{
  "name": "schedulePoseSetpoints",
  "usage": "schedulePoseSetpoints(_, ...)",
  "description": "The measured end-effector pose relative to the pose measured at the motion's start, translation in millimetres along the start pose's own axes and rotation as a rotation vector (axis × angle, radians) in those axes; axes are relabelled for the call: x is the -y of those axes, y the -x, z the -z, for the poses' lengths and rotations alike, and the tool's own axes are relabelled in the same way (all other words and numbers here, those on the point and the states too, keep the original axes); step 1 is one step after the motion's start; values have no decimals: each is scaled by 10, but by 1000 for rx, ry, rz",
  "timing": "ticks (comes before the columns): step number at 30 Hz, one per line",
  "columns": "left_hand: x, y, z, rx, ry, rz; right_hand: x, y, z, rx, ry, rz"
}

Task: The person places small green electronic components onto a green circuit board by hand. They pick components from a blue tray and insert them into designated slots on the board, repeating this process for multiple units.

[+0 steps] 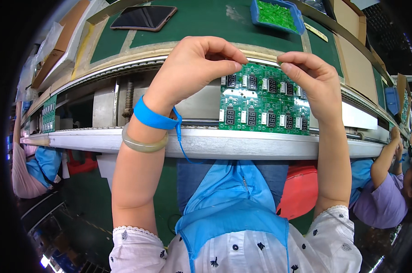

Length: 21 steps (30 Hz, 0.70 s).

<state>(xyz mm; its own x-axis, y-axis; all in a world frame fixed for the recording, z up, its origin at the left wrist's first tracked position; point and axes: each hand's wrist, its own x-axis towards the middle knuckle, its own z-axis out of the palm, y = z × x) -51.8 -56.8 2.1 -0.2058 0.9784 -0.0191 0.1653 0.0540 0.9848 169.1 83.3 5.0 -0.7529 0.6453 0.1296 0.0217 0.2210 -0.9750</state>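
A green circuit board panel [262, 105] with rows of black digit displays and white connectors lies on the conveyor rails in front of me. Above its far left part, my left hand [199, 63] has thumb and index finger nearly together; whatever is between them is too small to make out. Over the far right part, my right hand [314, 79] pinches a tiny green piece, mostly hidden by the fingertips. Several small green pieces stand along the board's far row. A blue wrist strap [153, 116] with a cord and a bangle [144, 144] circle my left wrist and forearm.
Beyond the conveyor rail [206, 143], a blue bin [298, 22] holds many small green pieces. A phone [143, 18] rests on the green bench at the far left. Another board [48, 113] sits farther left on the line. Co-workers sit at both sides; a red stool [301, 191] is below.
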Motion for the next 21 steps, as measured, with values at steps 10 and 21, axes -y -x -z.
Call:
schedulePoseSetpoints(10, 41, -11, -16, 55, -105, -65, -9, 55, -49, 6, 91, 56)
schedulePoseSetpoints(21, 54, -2, -11, 43, -142, -91, -46, 124, -131, -12, 336, 91)
